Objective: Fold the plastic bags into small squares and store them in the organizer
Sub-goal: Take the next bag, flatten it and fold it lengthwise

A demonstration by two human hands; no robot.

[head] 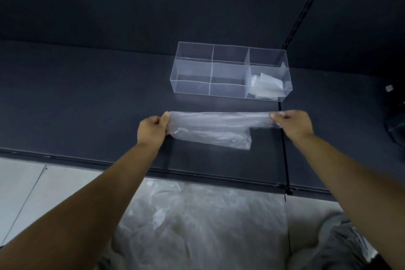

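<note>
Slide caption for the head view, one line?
Strip-folded plastic bag pinched at its ends by the left hand and right hand, before the clear organizer with folded bags in its right compartment.

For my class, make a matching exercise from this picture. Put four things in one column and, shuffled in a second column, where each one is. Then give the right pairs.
Things
1. long plastic bag
2. folded bags
3. loose bag pile
4. clear organizer

Places
A. below the near edge of the dark table, closest to the person
B. standing on the dark table, beyond both hands
C. pinched at its ends by the left hand and right hand
D. inside the clear organizer's rightmost compartment

Pairs: 1-C, 2-D, 3-A, 4-B
</note>
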